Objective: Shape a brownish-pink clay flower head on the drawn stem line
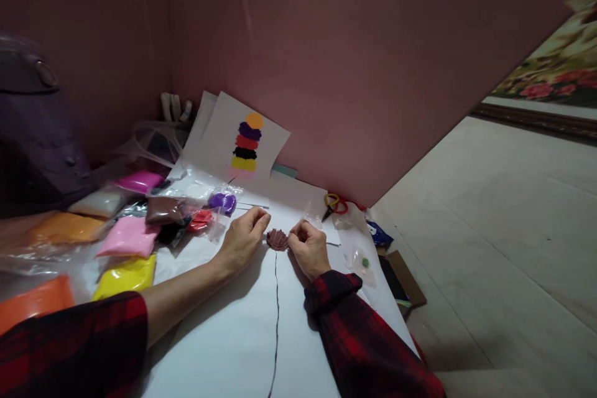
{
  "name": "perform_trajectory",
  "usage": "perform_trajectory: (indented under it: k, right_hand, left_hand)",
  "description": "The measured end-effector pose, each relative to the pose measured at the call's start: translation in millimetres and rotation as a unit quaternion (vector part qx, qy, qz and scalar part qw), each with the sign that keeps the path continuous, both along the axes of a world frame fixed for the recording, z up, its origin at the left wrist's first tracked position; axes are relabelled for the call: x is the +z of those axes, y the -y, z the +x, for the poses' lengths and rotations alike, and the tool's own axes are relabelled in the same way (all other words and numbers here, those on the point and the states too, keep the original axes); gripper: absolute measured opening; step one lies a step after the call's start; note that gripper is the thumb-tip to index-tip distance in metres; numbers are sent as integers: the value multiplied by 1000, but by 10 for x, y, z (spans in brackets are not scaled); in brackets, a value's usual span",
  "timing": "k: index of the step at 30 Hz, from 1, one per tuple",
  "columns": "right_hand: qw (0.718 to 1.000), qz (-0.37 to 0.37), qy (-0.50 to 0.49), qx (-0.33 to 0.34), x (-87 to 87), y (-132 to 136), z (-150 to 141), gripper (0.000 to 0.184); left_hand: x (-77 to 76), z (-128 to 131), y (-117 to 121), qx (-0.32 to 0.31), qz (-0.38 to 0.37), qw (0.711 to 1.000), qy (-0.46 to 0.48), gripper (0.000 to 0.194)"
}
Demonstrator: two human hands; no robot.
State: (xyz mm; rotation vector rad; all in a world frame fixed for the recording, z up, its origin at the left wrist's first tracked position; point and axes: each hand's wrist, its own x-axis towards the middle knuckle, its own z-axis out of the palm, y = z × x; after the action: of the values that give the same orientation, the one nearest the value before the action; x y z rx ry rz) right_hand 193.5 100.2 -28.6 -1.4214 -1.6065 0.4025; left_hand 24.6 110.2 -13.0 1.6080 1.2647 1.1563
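A brown, ridged clay piece (277,240) lies on the white paper (224,336), at the top end of a thin black line (277,305). My left hand (245,236) is just to its left, thumb and fingertips pinched together; anything between them is too small to make out. On the other side, my right hand (310,250) has its fingers curled in a pinch at the clay's right edge. Whether those fingertips grip the clay or a tiny bit of something, I cannot tell.
Bags of coloured clay, among them pink (129,237), yellow (125,276) and purple (222,203), crowd the left side. Scissors (332,204) lie at the back right. A sheet with stacked coloured shapes (273,143) leans on the pink wall. A purple bag (41,118) stands far left.
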Motion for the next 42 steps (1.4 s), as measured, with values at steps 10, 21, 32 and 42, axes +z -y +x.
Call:
perform_trajectory:
  k: [10, 21, 32, 42]
  right_hand:
    - [995, -9, -102, 13, -21, -41, 26, 6]
    - [996, 12, -79, -29, 0, -33, 27, 8]
    - [991, -19, -125, 43, -84, -61, 42, 10]
    - [999, -3, -37, -3, -7, -31, 15, 11]
  left_hand:
    - [3, -6, 6, -3, -1, 1000, 2, 24]
    - [13, -4, 12, -2, 2, 1000, -1, 24]
    - [35, 5, 20, -3, -2, 1000, 0, 24]
    - [37, 0, 24, -4, -1, 1000, 3, 24]
